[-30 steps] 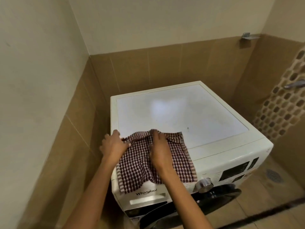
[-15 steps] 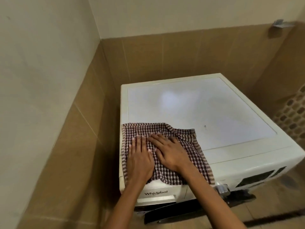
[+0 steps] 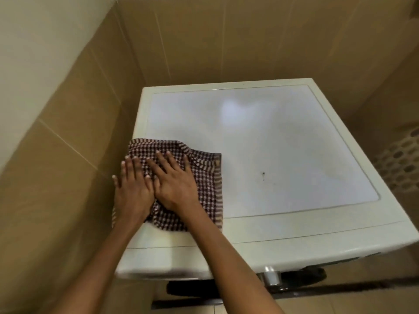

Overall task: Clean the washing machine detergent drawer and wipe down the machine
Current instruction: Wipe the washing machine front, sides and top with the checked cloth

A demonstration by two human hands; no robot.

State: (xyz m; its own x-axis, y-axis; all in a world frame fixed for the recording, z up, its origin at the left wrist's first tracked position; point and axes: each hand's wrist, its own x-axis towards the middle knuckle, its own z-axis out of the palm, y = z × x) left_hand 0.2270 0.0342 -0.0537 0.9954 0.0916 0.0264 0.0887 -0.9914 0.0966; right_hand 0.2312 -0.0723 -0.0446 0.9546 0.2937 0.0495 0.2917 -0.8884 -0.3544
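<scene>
A corner of tan tiled walls (image 3: 68,155) is seen on the left and far sides, with paler plaster above the tiles at the far left. A panel of honeycomb mosaic (image 3: 399,164) is set into the wall on the right.

The corner is filled by a white washing machine (image 3: 294,230), viewed from above. Its glossy top panel (image 3: 272,132) is framed by a cream rim. The front face is seen too steeply for the detergent drawer to be made out, so what it holds cannot be told. A dark door (image 3: 313,274) is glimpsed below the near edge.

A red-and-white checked cloth (image 3: 204,177) is laid on the near-left part of the top. It is rumpled along its far edge, and its left side reaches the machine's left edge.

The cloth is pressed down by both hands, placed side by side and touching. The left hand (image 3: 131,191) is laid flat on the cloth's left side with its fingers straight and spread. The right hand (image 3: 174,184) is laid flat just to the right of it, fingers likewise straight and spread, its thumb side against the left hand.

A silver knob (image 3: 271,276) is seen under the near edge, right of the right forearm. A small dark speck (image 3: 263,173) is seen on the top panel, well right of the cloth.
</scene>
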